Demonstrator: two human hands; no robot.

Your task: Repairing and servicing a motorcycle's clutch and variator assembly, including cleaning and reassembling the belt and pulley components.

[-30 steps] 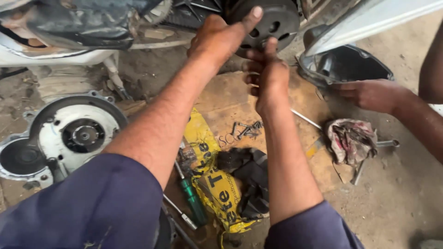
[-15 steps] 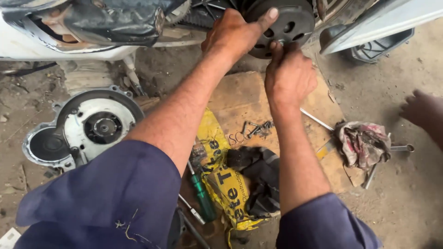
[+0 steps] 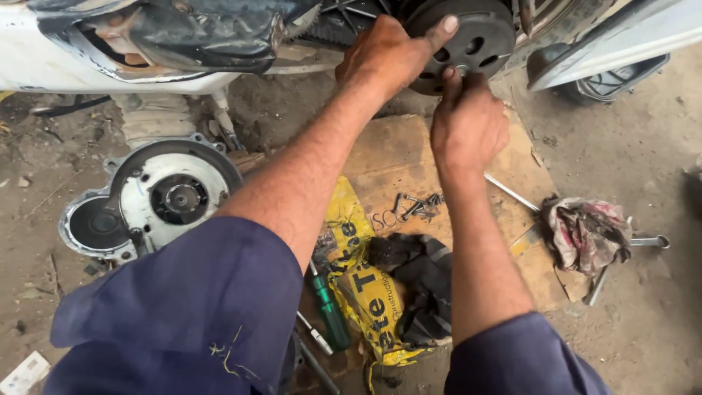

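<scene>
Scooter [image 3: 168, 44], white-bodied, raised over the dirt ground [image 3: 643, 146] along the far edge of the view; its side is opened, baring a dark round drum [image 3: 479, 36] pierced with holes.

Cardboard sheet [image 3: 398, 157], flat on the ground under the drum, carrying most of the loose parts.

Engine cover [image 3: 157, 197], grey and round with a fan opening, lying on the ground to the left of the cardboard.

Yellow bag [image 3: 365, 292], crumpled at the near edge of the cardboard, a dark cloth [image 3: 420, 271] just beside it on the right.

Rag [image 3: 585, 234], soiled red and grey, off the right edge of the cardboard, lying over a spanner [image 3: 651, 240].

Left hand [image 3: 387, 55], laid flat against the drum's left face, fingers spread and pressing, thumb stretched across the front; it grips nothing.

Right hand [image 3: 468, 121], below the drum, fingers curled shut with the tips at the drum's lower rim; whether they pinch a small part cannot be told.

Screwdriver [image 3: 327, 311], green-handled, at the near edge beside the bag.

Rod [image 3: 512, 192], thin metal, slanting from behind the right wrist toward the rag.

Bolts [image 3: 413, 208], a small cluster mid-cardboard.
</scene>
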